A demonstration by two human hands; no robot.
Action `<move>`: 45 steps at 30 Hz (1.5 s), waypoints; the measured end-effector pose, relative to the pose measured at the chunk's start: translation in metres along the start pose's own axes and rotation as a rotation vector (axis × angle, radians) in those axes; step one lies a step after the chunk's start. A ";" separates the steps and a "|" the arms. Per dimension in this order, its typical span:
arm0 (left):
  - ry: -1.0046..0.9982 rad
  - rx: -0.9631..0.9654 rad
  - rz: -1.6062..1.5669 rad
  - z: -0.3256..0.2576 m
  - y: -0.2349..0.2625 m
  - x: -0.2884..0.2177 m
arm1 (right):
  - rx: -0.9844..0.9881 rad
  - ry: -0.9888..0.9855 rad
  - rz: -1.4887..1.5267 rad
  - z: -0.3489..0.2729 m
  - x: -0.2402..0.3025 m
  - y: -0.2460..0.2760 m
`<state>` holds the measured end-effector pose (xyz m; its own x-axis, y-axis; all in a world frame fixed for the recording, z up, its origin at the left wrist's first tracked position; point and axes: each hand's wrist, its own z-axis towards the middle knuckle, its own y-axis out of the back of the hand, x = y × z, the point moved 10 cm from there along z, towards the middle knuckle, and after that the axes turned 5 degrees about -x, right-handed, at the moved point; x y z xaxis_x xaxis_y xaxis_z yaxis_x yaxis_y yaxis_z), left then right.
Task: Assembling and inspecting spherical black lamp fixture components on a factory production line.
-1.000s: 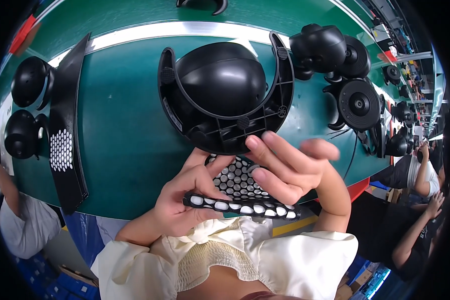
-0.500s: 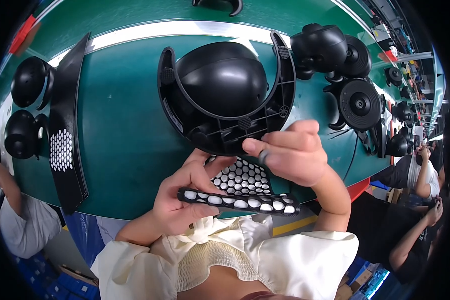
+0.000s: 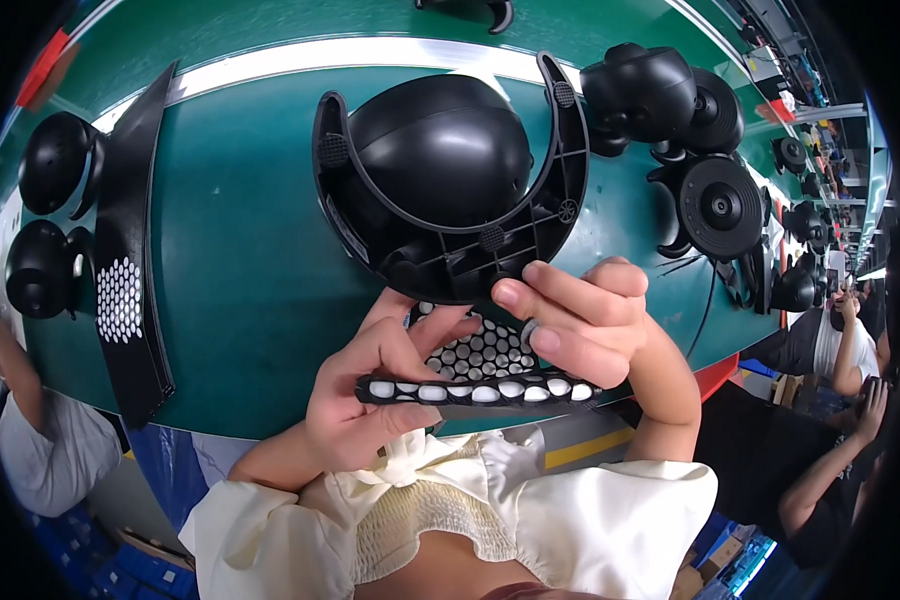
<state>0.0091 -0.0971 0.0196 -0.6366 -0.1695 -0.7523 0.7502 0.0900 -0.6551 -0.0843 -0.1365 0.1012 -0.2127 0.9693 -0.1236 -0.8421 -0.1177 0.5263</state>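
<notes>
In front of me on the table lies a black plastic device with a rounded body [image 3: 445, 150] and a curved, ribbed base [image 3: 450, 255] turned up. Round textured pads sit near both horn tips and at the middle of the curve. My left hand [image 3: 365, 380] is closed on a bent black sheet of round white and grey pads [image 3: 480, 345], just below the base. My right hand [image 3: 585, 315] has its fingers curled, the tips touching the base's near edge. Anything small between those fingertips is hidden. A grey band shows by one finger.
Two dark rounded units [image 3: 55, 165] stand at the left, beside a long black strip [image 3: 125, 260] with white dots. Several similar units [image 3: 720, 205] crowd the right side. A black curved part [image 3: 470, 10] lies at the far edge. Other people sit left and right.
The fingers of my right hand have loosened and spread a little at the base's edge. The pad sheet's near fold has tipped up slightly on its right. The device has shifted slightly away.
</notes>
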 end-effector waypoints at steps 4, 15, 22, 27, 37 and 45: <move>0.087 -0.014 -0.035 -0.002 0.004 0.005 | 0.302 -0.244 0.252 -0.005 -0.022 -0.014; -0.124 0.024 0.115 0.002 0.000 -0.012 | -0.143 -1.333 0.746 -0.048 -0.098 0.001; -0.118 0.008 0.115 0.003 0.000 -0.010 | -0.055 -1.265 0.650 -0.038 -0.093 0.003; -0.112 -0.002 0.094 0.003 0.002 -0.009 | -0.035 -1.243 0.669 -0.037 -0.091 0.001; -0.098 -0.024 0.061 0.003 0.005 -0.009 | 0.016 -1.205 0.649 -0.033 -0.090 0.001; -0.064 -0.056 0.009 0.004 0.006 -0.010 | 0.098 -0.533 -0.127 0.001 -0.055 0.020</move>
<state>0.0210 -0.0984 0.0234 -0.6156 -0.2302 -0.7537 0.7438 0.1464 -0.6522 -0.0888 -0.1920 0.1198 0.1895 0.9525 0.2383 -0.7892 0.0034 0.6141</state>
